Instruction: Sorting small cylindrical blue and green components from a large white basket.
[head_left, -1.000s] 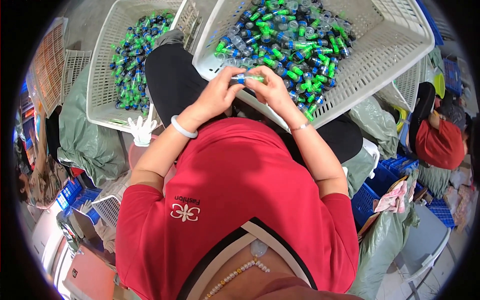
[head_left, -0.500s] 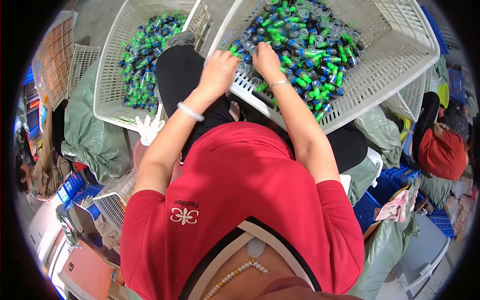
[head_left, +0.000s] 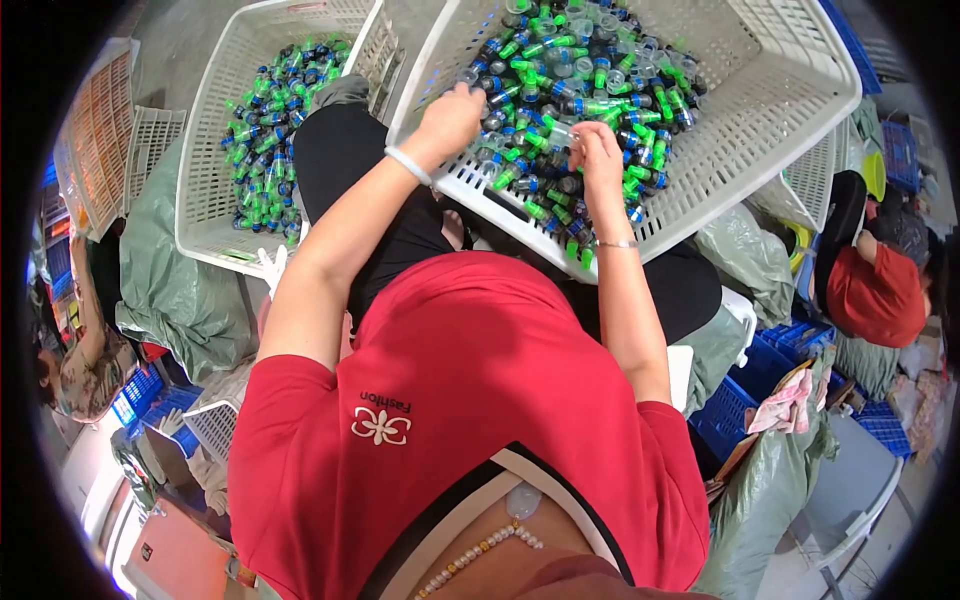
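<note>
A large white plastic basket (head_left: 790,130) rests tilted on my lap, holding a heap of small green, blue and clear plastic parts (head_left: 590,70). My left hand (head_left: 450,115), a white bangle on its wrist, lies on the near left edge of the heap with its fingers curled down among the parts. My right hand (head_left: 595,155) is lower in the heap, near the basket's front wall. Its fingertips pinch a small clear-and-green part (head_left: 560,135). The curled fingers hide whatever my left hand holds.
A second white basket (head_left: 205,150) with more green and blue parts (head_left: 270,130) stands to my left. Green sacks (head_left: 170,290) and blue crates (head_left: 750,390) crowd both sides. A person in red (head_left: 870,290) sits at the right, and another person (head_left: 85,350) at the far left.
My hands were together in front of my chest over a green part. They have since separated and reached forward into the big basket's heap.
</note>
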